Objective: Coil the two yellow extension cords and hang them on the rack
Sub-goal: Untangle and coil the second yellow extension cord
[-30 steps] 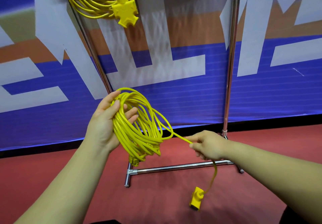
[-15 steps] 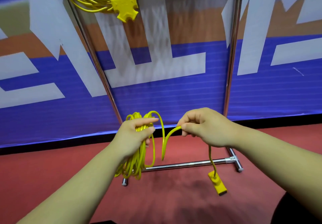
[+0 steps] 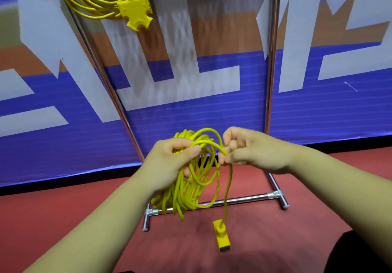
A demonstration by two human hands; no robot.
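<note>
Before blue banner (image 3: 318, 113), both hands' grip on yellow cord (image 3: 197, 187).

- The banner (image 3: 318, 113) behind the rack (image 3: 272, 60) carries huge white letters on blue and orange, cut off by the frame; no whole word can be read.
- No other readable text.

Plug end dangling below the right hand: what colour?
Yellow with a black tip, like its cord; the plug end shows in the head view.
</note>
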